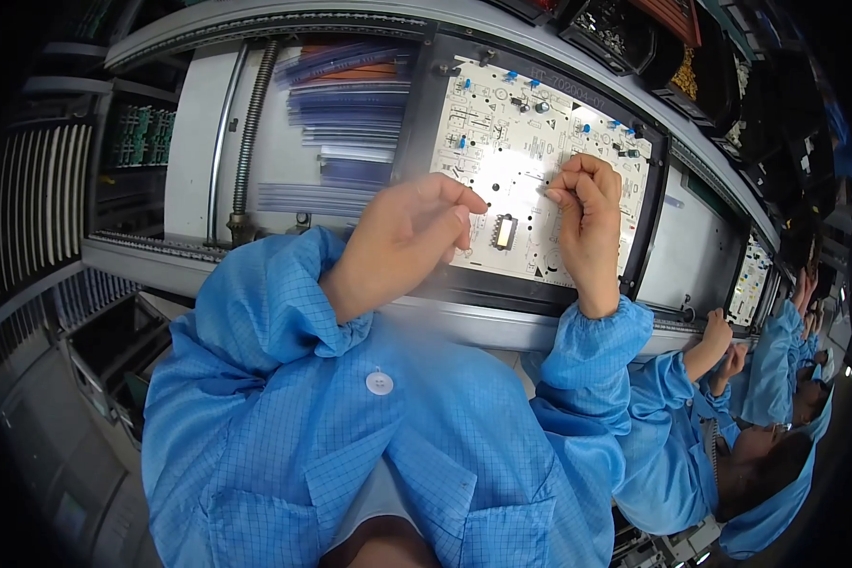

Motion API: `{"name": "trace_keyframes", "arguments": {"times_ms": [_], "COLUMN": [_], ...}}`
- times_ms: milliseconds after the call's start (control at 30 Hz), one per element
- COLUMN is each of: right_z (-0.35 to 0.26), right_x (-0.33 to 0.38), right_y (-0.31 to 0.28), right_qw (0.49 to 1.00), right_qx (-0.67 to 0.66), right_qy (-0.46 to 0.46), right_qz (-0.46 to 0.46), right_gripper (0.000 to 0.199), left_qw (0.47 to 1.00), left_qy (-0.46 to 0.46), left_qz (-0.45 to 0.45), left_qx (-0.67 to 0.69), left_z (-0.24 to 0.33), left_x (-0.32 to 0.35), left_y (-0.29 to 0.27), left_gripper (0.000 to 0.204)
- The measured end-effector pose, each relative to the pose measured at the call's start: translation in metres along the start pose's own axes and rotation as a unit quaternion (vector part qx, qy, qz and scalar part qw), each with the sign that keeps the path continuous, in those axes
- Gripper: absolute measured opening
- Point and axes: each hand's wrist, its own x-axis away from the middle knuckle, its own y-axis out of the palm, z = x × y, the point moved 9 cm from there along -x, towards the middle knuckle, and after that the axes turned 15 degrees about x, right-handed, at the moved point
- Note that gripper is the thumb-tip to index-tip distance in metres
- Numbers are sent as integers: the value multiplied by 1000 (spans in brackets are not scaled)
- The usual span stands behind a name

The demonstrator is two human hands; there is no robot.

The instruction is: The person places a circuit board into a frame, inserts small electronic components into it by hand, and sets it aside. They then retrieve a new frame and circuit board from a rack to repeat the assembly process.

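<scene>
I have a pale circuit board (513,163) in front of me, lying inside a dark frame (422,106) on the line; I take the board's middle as the centre of my clock. My left hand (399,239) comes in from 8 o'clock, its fingers bent and its index fingertip and thumb close together over the board's near left part. It is a little blurred, and I cannot tell whether anything sits between those tips. My right hand (589,218) is over the board between 4 and 5 o'clock, fingers curled in, thumb and index drawn together near the centre; I cannot tell whether they pinch a small part or whether they touch the board.

Between my hands, at 7 o'clock, a dark chip (505,232) with a light top sits on the board. Small blue components (587,128) dot its far side from 10 round to 2 o'clock. Beyond the frame, between 9 and 10, lies a stack of bluish strips (355,109). A bin of yellow parts (685,74) stands at 2 o'clock. At 4 o'clock I see a second board (750,275), with a co-worker's hand (714,333) near it.
</scene>
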Motion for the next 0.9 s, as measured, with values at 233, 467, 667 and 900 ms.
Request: {"name": "trace_keyframes", "arguments": {"times_ms": [233, 467, 667, 900], "right_z": [3, 35, -181, -243], "right_x": [-1, 32, 6, 45], "right_y": [-4, -50, 28, 54], "right_qw": [1000, 996, 948, 864], "right_qx": [9, -32, -225, -242], "right_qy": [-28, 61, -201, -343], "right_qz": [10, 47, -104, -277], "right_gripper": [16, 31, 29, 29], "left_qw": [893, 870, 856, 669], "left_qy": [291, 206, 317, 487], "left_qz": [142, 314, 30, 527], "left_qx": [-314, -321, -408, -194], "left_z": [49, 12, -2, 10], "left_x": [18, 38, -1, 264], "left_y": [-29, -38, 32, -82], "left_gripper": [23, 45, 13, 27]}}
